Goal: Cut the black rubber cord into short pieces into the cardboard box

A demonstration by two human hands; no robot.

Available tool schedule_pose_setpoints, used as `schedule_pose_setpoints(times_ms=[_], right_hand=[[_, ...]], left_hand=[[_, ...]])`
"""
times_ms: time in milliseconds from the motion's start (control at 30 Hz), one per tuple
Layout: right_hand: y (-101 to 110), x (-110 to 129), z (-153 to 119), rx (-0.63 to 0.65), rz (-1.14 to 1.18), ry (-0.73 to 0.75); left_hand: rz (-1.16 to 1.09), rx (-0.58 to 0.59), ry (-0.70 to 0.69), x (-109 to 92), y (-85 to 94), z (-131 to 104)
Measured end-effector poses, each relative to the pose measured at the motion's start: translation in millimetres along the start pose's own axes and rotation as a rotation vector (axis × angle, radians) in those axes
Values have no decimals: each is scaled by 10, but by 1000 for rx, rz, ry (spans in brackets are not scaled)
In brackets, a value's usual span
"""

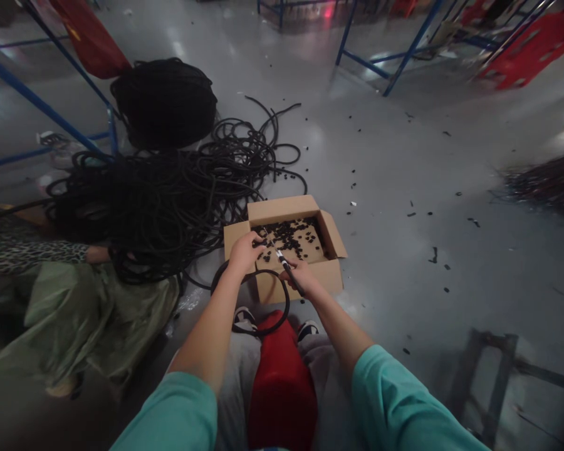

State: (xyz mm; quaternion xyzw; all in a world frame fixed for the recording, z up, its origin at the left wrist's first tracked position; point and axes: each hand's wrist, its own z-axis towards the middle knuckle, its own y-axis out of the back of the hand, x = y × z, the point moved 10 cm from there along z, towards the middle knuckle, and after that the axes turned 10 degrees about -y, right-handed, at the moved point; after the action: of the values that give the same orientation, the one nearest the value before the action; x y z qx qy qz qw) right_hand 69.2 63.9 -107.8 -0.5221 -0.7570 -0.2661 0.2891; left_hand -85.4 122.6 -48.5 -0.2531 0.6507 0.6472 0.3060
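Observation:
My left hand (pixel 245 252) is closed on the end of a black rubber tube (pixel 287 300), which hangs in a loop in front of my knees. In my right hand (pixel 305 279) is a black-handled cutter knife (pixel 289 272). Its thin blade points up and left, close to my left fingertips; I cannot tell whether it touches the tube. Both hands are over the near side of an open cardboard box (pixel 284 205). Many short black cut pieces (pixel 289 235) lie scattered across the box's bottom.
A tangled heap of black tubing (pixel 169 200) lies to the left, with a large coil (pixel 167 103) behind it. A person in green cloth (pixel 94 313) sits at left. A red stool (pixel 282 382) is between my legs. Blue metal frames (pixel 385 62) stand farther off.

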Motion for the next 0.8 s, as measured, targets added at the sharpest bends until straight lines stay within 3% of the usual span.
schedule_pose_setpoints(times_ms=[167,367,533,800], right_hand=[[97,36,-51,-6,141,-23],[8,193,-118,163,220,75],[-44,178,-113,226,193,59],[-59,147,-88,231,186,24]], left_hand=[[-464,-86,103,68,-20,3],[-813,-108,250,52,-54,-70],[-933,-90,269,12,-97,-82],[-857,-45,270,43,-161,-83]])
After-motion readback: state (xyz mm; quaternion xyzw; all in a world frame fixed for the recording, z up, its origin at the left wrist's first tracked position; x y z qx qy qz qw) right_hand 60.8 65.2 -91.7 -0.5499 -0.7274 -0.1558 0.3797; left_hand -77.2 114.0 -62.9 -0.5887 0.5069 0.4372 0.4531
